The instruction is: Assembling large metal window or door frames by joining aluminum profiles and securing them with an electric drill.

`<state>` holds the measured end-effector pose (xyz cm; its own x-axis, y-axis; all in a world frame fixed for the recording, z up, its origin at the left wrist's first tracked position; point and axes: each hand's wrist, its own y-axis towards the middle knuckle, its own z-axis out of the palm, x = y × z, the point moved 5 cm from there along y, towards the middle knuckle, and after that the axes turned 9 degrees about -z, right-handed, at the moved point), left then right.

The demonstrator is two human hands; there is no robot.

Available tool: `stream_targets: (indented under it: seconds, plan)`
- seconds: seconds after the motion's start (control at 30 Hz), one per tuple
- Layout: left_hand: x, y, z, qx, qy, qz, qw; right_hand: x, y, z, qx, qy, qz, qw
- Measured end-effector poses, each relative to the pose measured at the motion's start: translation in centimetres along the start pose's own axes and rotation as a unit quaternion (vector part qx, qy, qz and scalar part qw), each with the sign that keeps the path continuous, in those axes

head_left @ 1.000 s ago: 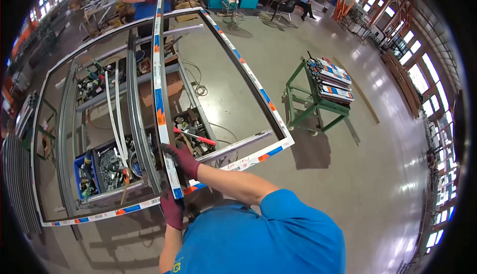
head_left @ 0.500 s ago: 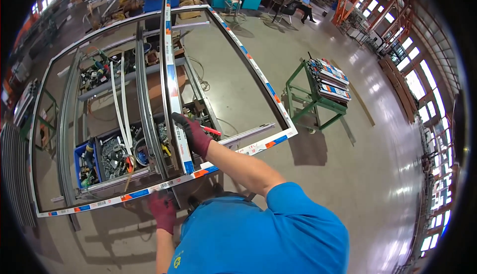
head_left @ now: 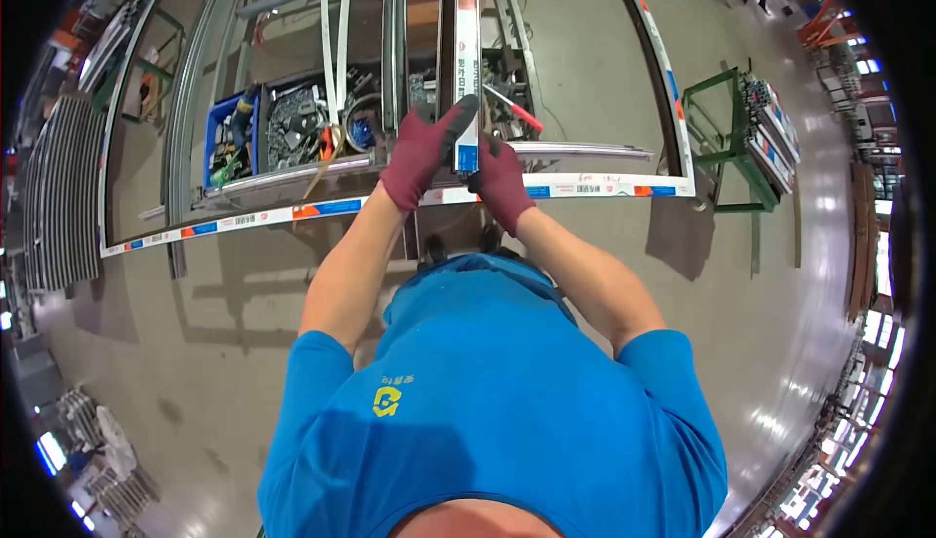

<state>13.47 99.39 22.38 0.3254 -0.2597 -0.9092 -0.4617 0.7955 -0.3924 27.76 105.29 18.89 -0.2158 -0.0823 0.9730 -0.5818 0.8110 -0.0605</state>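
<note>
A long metal profile (head_left: 467,41) with printed protective film runs away from me over the middle of a large rectangular frame (head_left: 331,209). My left hand (head_left: 421,153), in a dark red glove with black fingers, grips this profile near its close end, thumb across the top. On the other side, my right hand (head_left: 502,185), gloved alike, closes round the end from the right; its fingertips are partly hidden. Both hands are above the frame's near rail. A tool with a red handle (head_left: 526,119) lies just beyond my right hand.
Below the frame stand a blue bin (head_left: 211,138) with tools and trays of small metal parts (head_left: 292,129). Grey rails (head_left: 395,41) cross the frame. Right of it is a green stand (head_left: 717,148) stacked with film-covered profiles; grey profiles (head_left: 60,197) are piled at left.
My left hand has come up from below the near rail onto the profile. My right hand has shifted to the profile's near end. The view has turned down, and the co-worker is out of sight.
</note>
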Motion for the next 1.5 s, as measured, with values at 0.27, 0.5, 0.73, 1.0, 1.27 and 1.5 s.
stream_targets:
  seconds: [0.27,0.5,0.73,1.0,1.27,1.5]
  plan:
    - [0.7,-0.6,-0.7,-0.055,0.07,0.045,0.995,-1.7,-10.9,0.7,0.028,-0.223,-0.265,0.938]
    - [2.8,1.5,-2.8,-0.025,0.027,0.058,0.998,4.1,-8.7,-1.9,0.039,-0.094,-0.198,0.975]
    - [2.3,-0.1,-1.4,-0.024,0.059,0.04,0.997,7.5,-5.5,-2.4,0.022,-0.158,-0.411,0.898]
    - [2.9,-0.7,-1.2,-0.037,0.087,0.037,0.995,7.7,-4.6,-2.6,0.101,-0.168,-0.47,0.86]
    - [3.7,0.3,-1.1,-0.057,0.07,0.008,0.996,6.3,0.8,-3.8,-0.018,-0.195,-0.292,0.936]
    - [3.8,1.6,-1.5,-0.047,0.047,-0.018,0.998,8.0,-2.4,-3.4,0.092,-0.199,-0.372,0.902]
